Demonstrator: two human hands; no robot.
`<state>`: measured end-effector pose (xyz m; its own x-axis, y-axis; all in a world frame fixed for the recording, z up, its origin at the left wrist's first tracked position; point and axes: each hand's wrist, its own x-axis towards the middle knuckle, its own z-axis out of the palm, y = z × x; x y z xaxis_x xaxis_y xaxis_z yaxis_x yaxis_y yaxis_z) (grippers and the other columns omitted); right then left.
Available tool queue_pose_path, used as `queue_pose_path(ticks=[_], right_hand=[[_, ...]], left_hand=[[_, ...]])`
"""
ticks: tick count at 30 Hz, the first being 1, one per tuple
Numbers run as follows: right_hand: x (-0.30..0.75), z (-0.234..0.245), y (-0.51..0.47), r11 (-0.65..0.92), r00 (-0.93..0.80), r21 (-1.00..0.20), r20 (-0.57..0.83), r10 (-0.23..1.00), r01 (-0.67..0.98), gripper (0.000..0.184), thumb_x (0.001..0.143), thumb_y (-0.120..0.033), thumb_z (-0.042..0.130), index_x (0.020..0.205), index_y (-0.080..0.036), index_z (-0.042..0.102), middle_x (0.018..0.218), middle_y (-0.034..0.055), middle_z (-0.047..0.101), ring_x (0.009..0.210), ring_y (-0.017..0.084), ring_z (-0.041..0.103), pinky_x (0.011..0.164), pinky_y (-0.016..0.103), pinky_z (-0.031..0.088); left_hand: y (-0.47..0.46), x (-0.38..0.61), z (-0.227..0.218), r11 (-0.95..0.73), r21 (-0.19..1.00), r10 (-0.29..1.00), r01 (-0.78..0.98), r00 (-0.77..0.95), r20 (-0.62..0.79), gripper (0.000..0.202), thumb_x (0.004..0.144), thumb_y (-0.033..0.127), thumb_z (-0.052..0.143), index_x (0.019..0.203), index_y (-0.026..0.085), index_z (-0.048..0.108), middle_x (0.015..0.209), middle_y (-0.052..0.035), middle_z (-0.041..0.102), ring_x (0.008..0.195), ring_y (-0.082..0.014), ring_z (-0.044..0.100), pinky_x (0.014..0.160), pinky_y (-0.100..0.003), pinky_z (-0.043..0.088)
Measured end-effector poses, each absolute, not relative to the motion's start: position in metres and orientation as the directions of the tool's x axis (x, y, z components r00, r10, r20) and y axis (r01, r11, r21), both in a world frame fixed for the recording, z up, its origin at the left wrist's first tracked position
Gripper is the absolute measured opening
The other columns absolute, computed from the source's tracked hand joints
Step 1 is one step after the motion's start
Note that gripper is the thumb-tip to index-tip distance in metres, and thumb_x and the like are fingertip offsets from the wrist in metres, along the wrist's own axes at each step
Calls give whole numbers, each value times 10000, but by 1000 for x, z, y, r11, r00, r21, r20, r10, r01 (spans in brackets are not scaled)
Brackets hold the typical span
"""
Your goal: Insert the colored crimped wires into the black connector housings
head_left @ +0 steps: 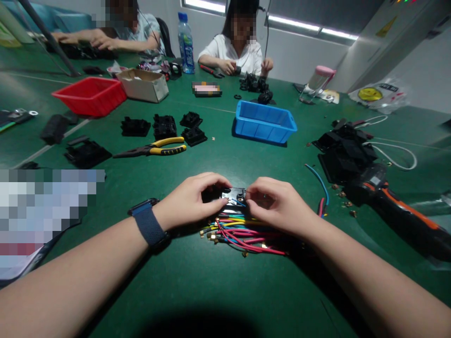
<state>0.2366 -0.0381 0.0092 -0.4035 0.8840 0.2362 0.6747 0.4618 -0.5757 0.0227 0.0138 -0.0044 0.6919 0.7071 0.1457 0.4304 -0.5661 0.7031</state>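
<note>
Between my two hands sits a small black plastic housing (232, 195) with a blue wire and a small metal part at its right side. My left hand (197, 199) grips the housing's left edge, thumb in front and fingers behind. At its right edge my right hand (273, 199) is closed in a pinch; what the fingertips hold is too small to make out. Just below lies a bundle of red, yellow and blue wires (246, 233) with brass-coloured ends, partly under my right hand.
Yellow-handled pliers (165, 146) lie ahead, near several black housings (164, 126). A blue bin (266, 123) and a red bin (91, 96) stand farther back. To the right are an orange-and-black power tool (401, 211) and stacked black parts (343, 145). Two people work across the table.
</note>
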Motion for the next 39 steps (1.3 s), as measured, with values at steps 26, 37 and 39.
queue_pose_path(ticks=[26,37,39], right_hand=[[231,11,-34,180,-251,-710,5,968,681,62,678,-139,544,699,-168,594,653,-14,572,602,106,502,566,231,366],[228,10,-27,-47,-253,-861,-200,946,507,121,765,-256,558,860,-194,516,645,-49,501,569,92,436,515,214,327],[228,8,-25,-132,-285,-886,-280,917,444,162,763,-259,577,900,-190,522,603,-64,472,526,79,407,481,202,299]], left_hand=[[16,25,-3,-511,744,719,431,689,95,275,777,283,581,1029,175,614,980,-21,649,869,-155,595,786,-281,474],[15,25,-7,-562,715,698,417,702,139,256,775,256,568,1013,167,596,980,-29,631,892,-158,579,800,-277,465],[15,24,-7,-561,717,697,414,704,139,256,778,263,566,1015,168,595,982,-29,632,892,-159,579,800,-277,464]])
